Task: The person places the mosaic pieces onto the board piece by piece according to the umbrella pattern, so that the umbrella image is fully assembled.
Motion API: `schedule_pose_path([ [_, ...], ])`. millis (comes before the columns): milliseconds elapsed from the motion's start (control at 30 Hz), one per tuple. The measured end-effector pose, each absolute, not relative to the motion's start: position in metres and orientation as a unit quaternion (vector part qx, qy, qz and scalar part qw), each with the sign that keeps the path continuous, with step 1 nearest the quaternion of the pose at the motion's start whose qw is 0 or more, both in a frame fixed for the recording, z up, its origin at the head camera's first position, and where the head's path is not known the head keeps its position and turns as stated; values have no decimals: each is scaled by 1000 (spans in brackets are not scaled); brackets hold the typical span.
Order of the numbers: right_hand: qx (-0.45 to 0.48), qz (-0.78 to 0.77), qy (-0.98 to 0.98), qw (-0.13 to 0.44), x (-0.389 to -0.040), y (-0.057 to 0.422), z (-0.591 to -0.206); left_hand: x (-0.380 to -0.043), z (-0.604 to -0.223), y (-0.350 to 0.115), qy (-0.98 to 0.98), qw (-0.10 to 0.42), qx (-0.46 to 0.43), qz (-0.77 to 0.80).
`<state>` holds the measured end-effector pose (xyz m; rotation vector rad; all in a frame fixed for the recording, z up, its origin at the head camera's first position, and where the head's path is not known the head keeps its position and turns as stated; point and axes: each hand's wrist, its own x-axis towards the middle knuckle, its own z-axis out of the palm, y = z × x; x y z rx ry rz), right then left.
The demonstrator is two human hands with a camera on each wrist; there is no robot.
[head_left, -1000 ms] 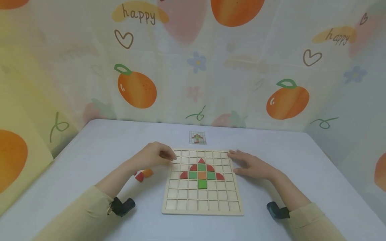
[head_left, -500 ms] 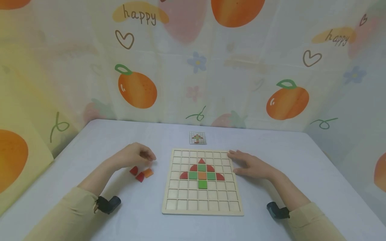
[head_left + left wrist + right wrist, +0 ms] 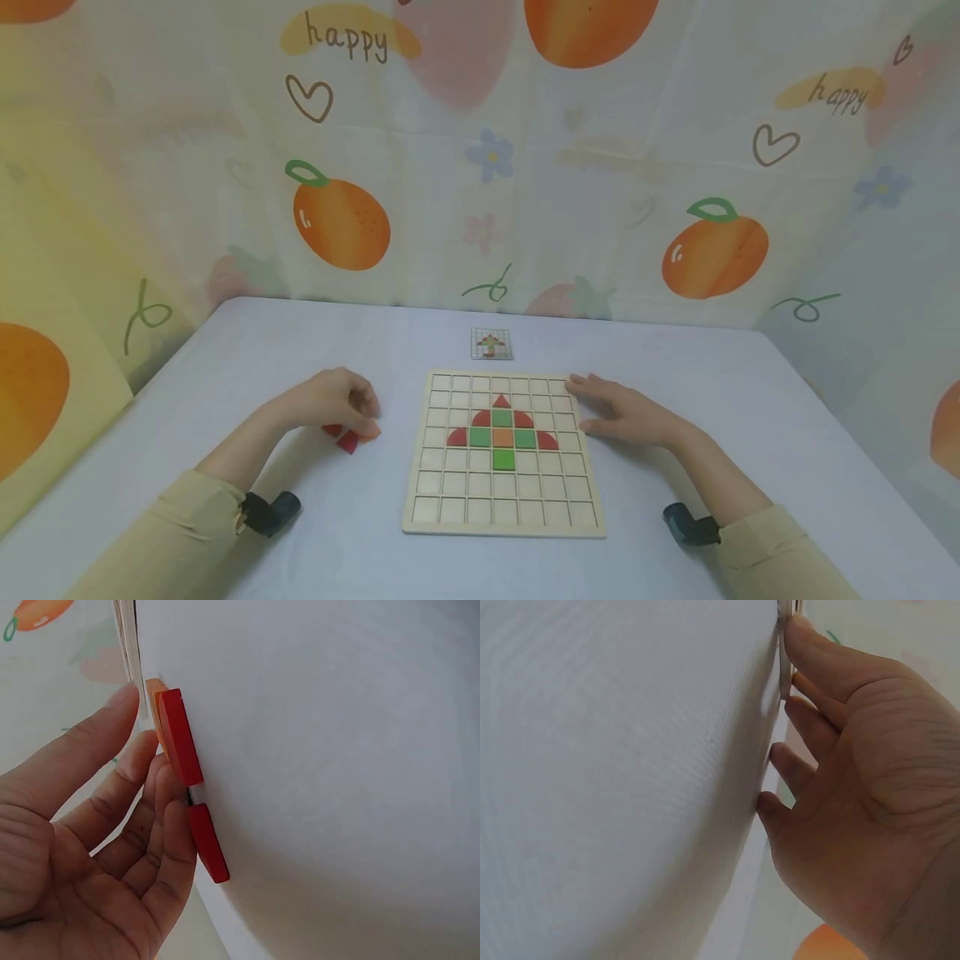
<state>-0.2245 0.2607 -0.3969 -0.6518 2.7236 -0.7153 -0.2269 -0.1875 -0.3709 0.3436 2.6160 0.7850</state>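
Note:
My left hand (image 3: 333,400) is low over a small group of loose pieces left of the board. In the head view its thumb overlaps an orange square tile (image 3: 155,694). The left wrist view shows thumb and index finger apart beside that tile, the other fingers close behind two red curved-edge tiles (image 3: 180,739). My right hand (image 3: 630,412) rests by the right edge of a wooden grid board (image 3: 510,529), fingers spread, thumb at the rim. Red, green and orange tiles form a tree-like shape on the board, with a green square (image 3: 504,459) lowest.
A small picture card (image 3: 491,343) with a similar tile pattern lies behind the board on the white table (image 3: 375,533). A curtain (image 3: 450,208) printed with fruit hangs at the table's back edge.
My left hand has moved left from the board's upper left corner to the loose tiles, then lowered onto them. The right hand and the board have stayed still.

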Motion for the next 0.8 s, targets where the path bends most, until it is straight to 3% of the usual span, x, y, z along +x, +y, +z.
schedule_pose_path([
  [800, -231, -251, 932, 121, -221, 258, -391, -222, -371, -183, 933, 186, 148, 269],
])
